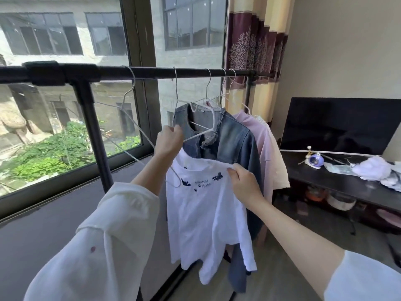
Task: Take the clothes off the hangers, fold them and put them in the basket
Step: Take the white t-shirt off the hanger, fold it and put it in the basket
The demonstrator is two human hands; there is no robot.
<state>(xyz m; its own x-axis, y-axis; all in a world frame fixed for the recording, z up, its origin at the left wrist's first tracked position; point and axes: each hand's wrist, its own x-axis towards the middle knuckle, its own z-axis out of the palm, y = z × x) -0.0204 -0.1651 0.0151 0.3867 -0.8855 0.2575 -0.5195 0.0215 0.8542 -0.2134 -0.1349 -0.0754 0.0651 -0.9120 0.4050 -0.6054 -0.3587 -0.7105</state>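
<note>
Two hands work at the black clothes rail (pixel 152 72) in front of the window. On the left an empty white wire hanger (pixel 130 118) hangs from the rail. Next to it the left hand (pixel 169 141) is closed around the wire of another white hanger (pixel 196 132), whose hook is over the rail. The white T-shirt (pixel 206 213) with small dark prints on the chest hangs below this hand, in front of the denim jacket (pixel 230 144). The right hand (pixel 243 183) pinches the T-shirt at its upper edge, near the shoulder.

This shirt looks thin, light and very soft, so I judge it will fall and fold by its own weight when only one point holds it. Good places to take it are the two shoulder seams or the neckline, because then it hangs flat and is easy to fold. It is not fragile, but the wire end can catch the neck opening.

To the right, the denim jacket seems heavier and stiffer, and behind it hang a pink shirt (pixel 260 135) and a cream one (pixel 280 168).

Whether the T-shirt is already free of its hanger, I cannot tell; a wire end (pixel 175 183) shows at its left shoulder, probably the same hanger. The basket is not in view. The lower ends of the clothes and the rail's foot are cut off or covered.
</note>
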